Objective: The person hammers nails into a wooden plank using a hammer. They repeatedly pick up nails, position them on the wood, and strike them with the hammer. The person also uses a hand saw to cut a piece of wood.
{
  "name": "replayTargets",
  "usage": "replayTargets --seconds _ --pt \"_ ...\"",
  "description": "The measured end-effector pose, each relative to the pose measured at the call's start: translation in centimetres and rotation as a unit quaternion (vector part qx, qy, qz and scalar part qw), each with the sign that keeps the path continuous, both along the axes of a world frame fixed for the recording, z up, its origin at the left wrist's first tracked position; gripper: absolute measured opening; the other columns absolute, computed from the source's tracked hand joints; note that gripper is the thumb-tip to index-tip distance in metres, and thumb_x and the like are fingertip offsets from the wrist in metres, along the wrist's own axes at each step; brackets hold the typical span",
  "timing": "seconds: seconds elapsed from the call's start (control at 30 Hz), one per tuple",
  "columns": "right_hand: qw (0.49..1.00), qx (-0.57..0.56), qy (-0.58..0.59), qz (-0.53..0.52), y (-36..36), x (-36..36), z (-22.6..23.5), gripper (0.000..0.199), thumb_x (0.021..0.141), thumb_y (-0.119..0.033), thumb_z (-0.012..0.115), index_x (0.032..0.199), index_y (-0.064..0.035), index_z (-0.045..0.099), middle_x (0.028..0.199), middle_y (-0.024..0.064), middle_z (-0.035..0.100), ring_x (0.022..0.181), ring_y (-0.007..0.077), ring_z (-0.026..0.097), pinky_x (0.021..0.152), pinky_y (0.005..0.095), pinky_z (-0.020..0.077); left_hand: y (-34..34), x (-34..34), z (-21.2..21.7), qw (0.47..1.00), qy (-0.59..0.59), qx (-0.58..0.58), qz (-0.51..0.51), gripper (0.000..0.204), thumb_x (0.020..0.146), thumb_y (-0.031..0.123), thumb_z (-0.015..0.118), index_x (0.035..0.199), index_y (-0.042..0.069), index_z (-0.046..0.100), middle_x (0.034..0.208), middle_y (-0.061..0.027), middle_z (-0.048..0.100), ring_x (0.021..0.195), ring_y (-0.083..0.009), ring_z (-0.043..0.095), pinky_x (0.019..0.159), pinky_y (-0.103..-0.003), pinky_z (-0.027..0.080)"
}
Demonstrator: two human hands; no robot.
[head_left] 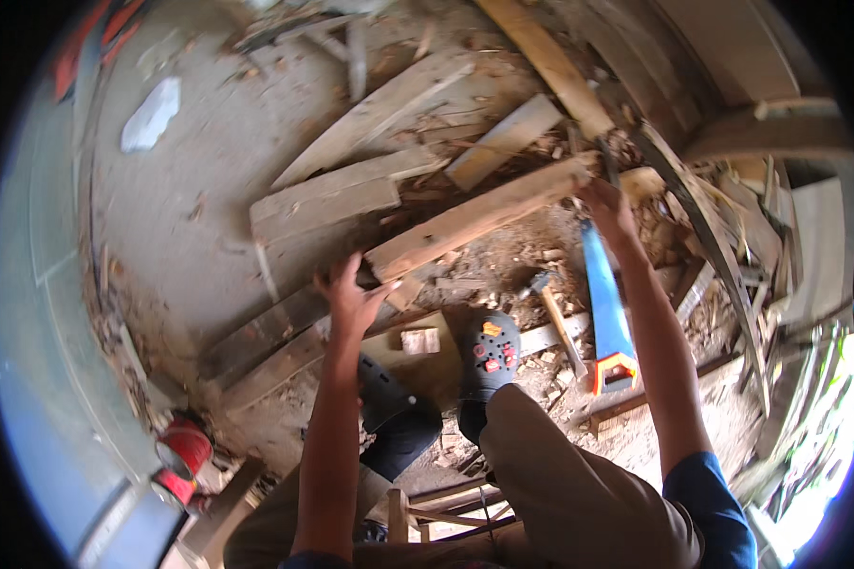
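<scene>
A long rough wooden plank (474,220) lies slanted across a pile of scrap wood in front of me. My left hand (351,296) is at its near lower end, fingers spread and touching the end of the plank. My right hand (605,207) grips the plank's far upper end. A handsaw (605,318) with a blue blade and orange handle lies on the ground just under my right forearm. A hammer (552,313) with a wooden handle lies beside it, next to my dark shoe (489,356).
Several loose boards (323,204) and offcuts cover the dusty ground. A small wood block (419,339) sits near my shoes. Red cans (182,450) stand at the lower left. A white scrap (150,114) lies far left. Curved wooden pieces (702,228) pile up at the right.
</scene>
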State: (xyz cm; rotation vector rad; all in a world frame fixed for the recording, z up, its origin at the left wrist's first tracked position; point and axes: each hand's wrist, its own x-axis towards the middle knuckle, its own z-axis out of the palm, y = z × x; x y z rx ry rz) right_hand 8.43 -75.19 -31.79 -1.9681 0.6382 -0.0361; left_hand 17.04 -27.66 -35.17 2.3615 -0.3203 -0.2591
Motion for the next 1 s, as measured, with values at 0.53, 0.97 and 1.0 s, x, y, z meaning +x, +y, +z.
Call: replayTargets --seconds 0.53,0.97,1.0 --pt "0.995 -0.015 0.076 -0.061 -1.1 1.3 -1.5 0.030 0.099 -0.036 0.067 0.106 -0.0076 0.067 0.098 -0.0005 0.068 0.085 0.0087 0.064 0.076 0.0262 0.0500 -1.3 0.5 1.5 0.999 -0.027 0.018 -0.023 0.084 0.062 0.033 0.092 0.135 0.018 0.053 0.128 -0.0077 0.065 0.127 -0.0276 0.054 0.117 -0.066 0.005" --pt "0.993 0.090 0.046 -0.066 -1.0 1.4 -0.9 0.030 0.099 -0.030 0.068 0.118 -0.0072 0.062 0.112 0.0019 0.066 0.098 0.0100 0.067 0.080 0.0238 0.0507 -0.7 0.6 1.4 0.999 -0.002 -0.013 -0.047 0.078 0.068 0.030 0.090 0.135 0.016 0.051 0.131 -0.0071 0.062 0.130 -0.0278 0.052 0.116 -0.069 0.000" --pt "0.992 0.091 0.036 -0.075 -1.0 1.2 -0.9 0.030 0.099 -0.030 0.068 0.117 -0.0068 0.062 0.111 0.0016 0.066 0.098 0.0102 0.067 0.079 0.0234 0.0506 -0.8 0.5 1.3 0.999 -0.004 -0.013 -0.048 0.078 0.068 0.030 0.090 0.135 0.016 0.051 0.131 -0.0071 0.062 0.130 -0.0277 0.052 0.116 -0.069 0.000"
